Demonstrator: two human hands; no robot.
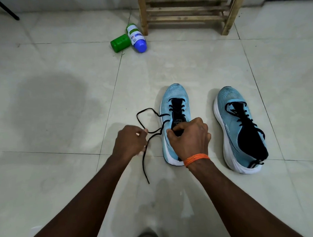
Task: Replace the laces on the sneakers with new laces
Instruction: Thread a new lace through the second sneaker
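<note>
The fingers (143, 132) of the left hand (130, 140) are pinching a thin black shoelace (146, 110) partway along its loose run. The right hand (189, 136), an orange thread band (196, 158) on its wrist, is curling its thumb and fingers round the tongue and collar of a light-blue knit sneaker with a white sole (174, 93), bracing it on the floor.

From the left fingertips the lace is looping away forward and across into the upper eyelets just ahead of the right thumb. Its free tail is trailing back past the left wrist toward the person. The lower eyelets are carrying crossed lacing.

The lace looks limp, light and likely to slide through a loose pinch, so gripping close to the eyelet and pulling along its line seems best. The sneaker looks light with a soft upper, so it probably needs holding at the firmer collar while the lace is drawn.

A second light-blue sneaker (231, 100), fully laced in black, is lying well to the outside of the right hand.

Everything is sitting on pale glossy floor tiles (60, 105), which look smooth and probably slippery under a sole. Far beyond both hands, a green plastic bottle (120, 43) and a white bottle with a blue cap (136, 37) are lying touching each other, beside a rough wooden slatted rack (186, 11).
</note>
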